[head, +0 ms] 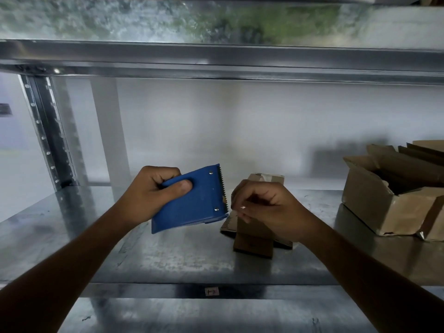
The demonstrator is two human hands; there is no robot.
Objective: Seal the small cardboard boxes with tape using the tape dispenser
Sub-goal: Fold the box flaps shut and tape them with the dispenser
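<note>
Holds a blue tape dispenser [192, 200] above a galvanised metal shelf [168, 255], long axis roughly level, toothed edge pointing right, left hand [153, 193] clamped round its back end with thumb across the face. Pinches right hand [266, 207] fingertips together just beside the teeth, whether on tape impossible to tell, in front of a small cardboard box [254, 229] standing on the shelf. Open brown carton [374, 205] further right; white wall behind.

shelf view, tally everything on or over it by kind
dispenser: 1
small box: 1
flat printed card under it: 1
large open box: 1
hands: 2, left hand and right hand
total: 6
</note>
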